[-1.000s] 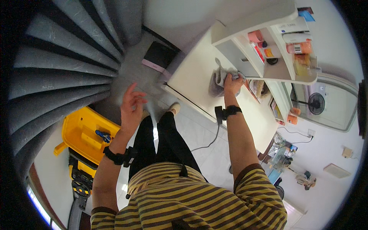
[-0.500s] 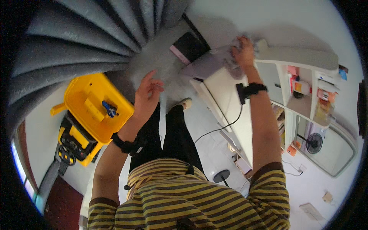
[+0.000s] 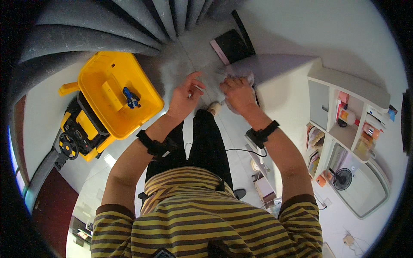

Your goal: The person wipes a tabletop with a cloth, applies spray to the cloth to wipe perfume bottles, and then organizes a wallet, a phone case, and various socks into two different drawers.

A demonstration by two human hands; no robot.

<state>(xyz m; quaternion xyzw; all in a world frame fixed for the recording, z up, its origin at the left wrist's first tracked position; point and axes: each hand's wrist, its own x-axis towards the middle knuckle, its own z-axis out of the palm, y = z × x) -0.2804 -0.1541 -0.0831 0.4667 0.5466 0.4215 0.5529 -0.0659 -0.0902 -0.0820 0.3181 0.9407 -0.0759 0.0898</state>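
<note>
My right hand (image 3: 239,93) is closed on a crumpled pale cloth (image 3: 249,78), which shows beyond the fingers and along the hand's left side. It hovers in front of me, by the near left end of a white cabinet (image 3: 286,96). I cannot tell whether the cloth touches the cabinet's edge. My left hand (image 3: 186,96) hangs in the air a short way to the left, its fingers loosely bent and apart, with nothing clearly in it. Each wrist wears a black band (image 3: 261,134), and a dark cable runs from the right one.
A yellow ride-on toy truck (image 3: 148,109) stands at my left, a small blue toy (image 3: 130,98) lying in its bed. Grey curtains (image 3: 94,32) hang beyond. A black box-like object (image 3: 234,46) stands by the wall. White shelves (image 3: 348,81) and a mirror (image 3: 365,189) are at the right.
My right hand has come back leftward and nearer from the far end of the cabinet, bringing the cloth. My left hand has moved slightly right. The whole view has shifted a little.
</note>
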